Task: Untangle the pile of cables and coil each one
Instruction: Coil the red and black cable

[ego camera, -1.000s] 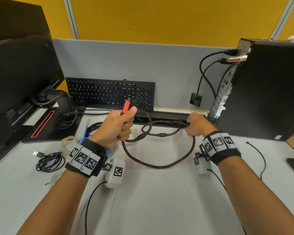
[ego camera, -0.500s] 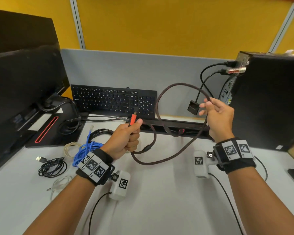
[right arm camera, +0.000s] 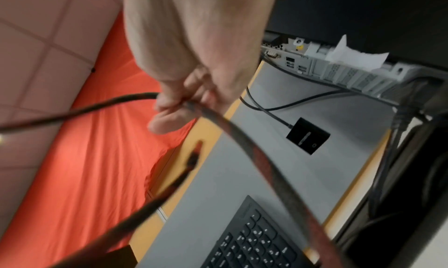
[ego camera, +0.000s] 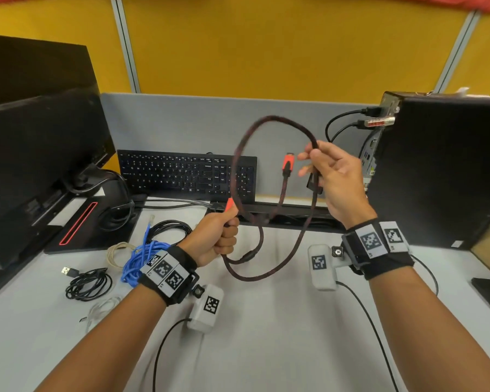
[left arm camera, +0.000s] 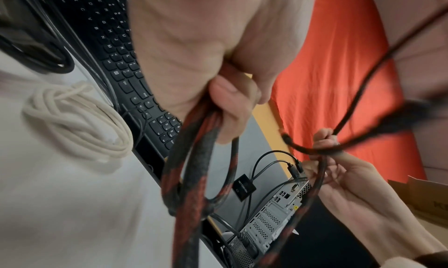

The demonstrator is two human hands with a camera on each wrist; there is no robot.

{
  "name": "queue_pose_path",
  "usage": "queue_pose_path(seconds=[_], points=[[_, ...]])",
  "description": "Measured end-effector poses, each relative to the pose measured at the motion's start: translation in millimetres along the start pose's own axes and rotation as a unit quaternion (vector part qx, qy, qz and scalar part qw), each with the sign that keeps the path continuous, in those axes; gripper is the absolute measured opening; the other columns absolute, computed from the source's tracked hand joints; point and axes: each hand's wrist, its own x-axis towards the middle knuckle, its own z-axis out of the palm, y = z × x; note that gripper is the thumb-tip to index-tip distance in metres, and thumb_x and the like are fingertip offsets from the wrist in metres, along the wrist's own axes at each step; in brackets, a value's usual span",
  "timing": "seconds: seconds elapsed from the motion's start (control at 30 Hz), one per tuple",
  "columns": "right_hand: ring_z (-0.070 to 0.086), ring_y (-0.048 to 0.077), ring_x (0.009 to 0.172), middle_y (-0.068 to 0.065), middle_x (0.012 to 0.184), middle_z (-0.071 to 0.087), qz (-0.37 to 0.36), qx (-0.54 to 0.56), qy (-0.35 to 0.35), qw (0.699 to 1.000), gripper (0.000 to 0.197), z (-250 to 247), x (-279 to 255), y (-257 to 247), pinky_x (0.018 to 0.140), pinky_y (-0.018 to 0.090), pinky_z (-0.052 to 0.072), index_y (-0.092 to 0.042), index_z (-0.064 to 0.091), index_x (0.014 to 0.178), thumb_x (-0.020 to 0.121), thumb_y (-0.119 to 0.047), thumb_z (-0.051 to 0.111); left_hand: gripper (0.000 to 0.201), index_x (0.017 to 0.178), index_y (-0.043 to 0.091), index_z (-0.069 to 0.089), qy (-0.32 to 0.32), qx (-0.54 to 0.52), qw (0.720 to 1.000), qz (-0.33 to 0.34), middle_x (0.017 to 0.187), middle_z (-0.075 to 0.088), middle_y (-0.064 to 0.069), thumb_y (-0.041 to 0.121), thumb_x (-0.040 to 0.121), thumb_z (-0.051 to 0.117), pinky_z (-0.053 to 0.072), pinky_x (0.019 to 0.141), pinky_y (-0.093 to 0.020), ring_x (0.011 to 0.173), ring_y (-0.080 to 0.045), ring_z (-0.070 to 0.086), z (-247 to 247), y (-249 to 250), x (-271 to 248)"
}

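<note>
A red-and-black braided cable (ego camera: 277, 267) with orange plugs hangs in loops between my hands above the desk. My left hand (ego camera: 218, 239) grips one end in a fist, with an orange plug (ego camera: 229, 205) poking out on top; the left wrist view shows two strands (left arm camera: 191, 157) running through the curled fingers. My right hand (ego camera: 327, 176) is raised higher and pinches the top loop (right arm camera: 194, 107) between thumb and fingers. The other orange plug (ego camera: 288, 164) dangles free beside that hand.
On the left of the grey desk (ego camera: 266, 335) lie a blue cable (ego camera: 142, 258), a beige cable (ego camera: 116, 250), a black USB cable (ego camera: 85, 281) and a thin white cable (ego camera: 102, 309). A keyboard (ego camera: 181, 174) leans at the back. A monitor (ego camera: 37, 154) stands left, a computer tower (ego camera: 441, 171) right.
My right hand rose from the desk, lifting the braided cable into a tall loop. The second orange plug swung up beside it. My left hand kept its grip.
</note>
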Motion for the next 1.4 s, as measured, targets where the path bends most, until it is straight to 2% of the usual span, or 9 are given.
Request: queue_pose_path(seconds=[0.23,0.4,0.57,0.67,0.8,0.93,1.1,1.2,1.4], points=[[0.068,0.015,0.084,-0.007,0.092,0.077,-0.001,-0.177,-0.388,0.904,0.022,12.8,-13.8,-25.1,0.086,0.026,0.055,-0.014,0.075,0.115,0.099,-0.006,0.062,0.042,0.063,0.025,0.047,-0.053,0.001,0.999,0.004,0.058,0.018,0.007,0.057,0.086,0.061,0.021,0.036,-0.019,0.041,-0.008,0.017,1.7,5.8,-5.8],[0.068,0.024,0.101,0.005,0.104,0.073,0.015,-0.254,-0.499,0.828,0.023,36.3,-14.1,-32.5,0.097,0.045,0.051,-0.023,0.077,0.114,0.099,-0.012,0.064,0.055,0.069,0.020,0.047,-0.075,-0.008,0.997,0.023,0.052,0.025,0.008,0.072,0.087,0.049,0.015,0.040,-0.020,0.043,-0.009,0.015,7.2,14.0,-6.1],[0.067,0.020,0.086,-0.001,0.099,0.070,-0.017,-0.259,-0.446,0.857,0.021,48.8,-13.4,-23.9,0.079,0.037,0.056,-0.016,0.079,0.110,0.097,-0.008,0.065,0.085,0.100,-0.001,0.063,-0.130,0.117,0.977,0.119,0.064,0.048,0.001,0.081,0.083,0.045,0.014,0.048,-0.030,0.054,-0.016,0.018,13.6,17.6,-11.5],[0.065,0.015,0.087,-0.001,0.102,0.071,-0.044,-0.274,-0.361,0.890,0.020,49.4,-11.4,-16.0,0.076,0.038,0.056,-0.021,0.080,0.108,0.090,-0.012,0.075,0.055,0.103,-0.002,0.068,-0.099,0.138,0.972,0.163,0.067,0.047,-0.007,0.049,0.083,0.074,0.023,0.045,-0.022,0.050,-0.010,0.032,9.0,22.2,-11.1],[0.068,0.005,0.101,-0.002,0.113,0.066,-0.006,-0.239,-0.260,0.936,0.031,44.4,-10.3,-0.6,0.087,0.025,0.059,-0.017,0.077,0.111,0.082,-0.010,0.084,0.009,0.100,0.003,0.061,-0.056,0.072,0.980,0.177,0.058,0.046,0.000,0.004,0.091,0.063,0.031,0.040,-0.016,0.045,-0.006,0.038,7.9,25.9,-6.6],[0.065,0.006,0.086,-0.004,0.098,0.066,-0.001,-0.336,-0.129,0.933,0.023,36.4,-13.3,17.7,0.076,0.024,0.059,-0.017,0.069,0.090,0.079,-0.025,0.087,0.022,0.082,0.014,0.047,0.023,-0.058,0.978,0.198,0.049,0.039,0.008,-0.006,0.093,0.049,0.023,0.035,-0.017,0.037,-0.004,0.029,7.6,30.0,-0.4],[0.068,0.008,0.083,-0.008,0.091,0.072,0.113,-0.377,-0.258,0.883,0.033,33.3,-24.0,37.8,0.075,0.028,0.057,-0.024,0.065,0.099,0.082,-0.049,0.080,0.035,0.068,0.020,0.044,0.071,-0.138,0.956,0.249,0.048,0.032,0.007,-0.004,0.093,0.045,0.024,0.036,-0.020,0.037,-0.007,0.026,10.1,34.9,3.7],[0.073,0.012,0.080,-0.006,0.102,0.073,0.137,-0.351,-0.334,0.864,0.036,32.8,-27.4,44.6,0.078,0.033,0.062,-0.024,0.061,0.120,0.090,-0.035,0.076,0.041,0.060,0.025,0.050,0.076,-0.156,0.948,0.269,0.048,0.033,0.008,-0.003,0.091,0.047,0.025,0.036,-0.020,0.037,-0.007,0.027,7.9,34.7,5.9],[0.065,0.017,0.056,0.003,0.081,0.075,0.086,-0.185,-0.212,0.956,0.018,12.3,-32.1,49.7,0.057,0.027,0.055,-0.010,0.076,0.112,0.096,-0.010,0.068,0.033,0.067,0.022,0.045,0.125,-0.116,0.936,0.309,0.049,0.033,0.007,0.008,0.095,0.055,0.032,0.038,-0.019,0.038,-0.007,0.028,-6.9,32.1,6.7]])
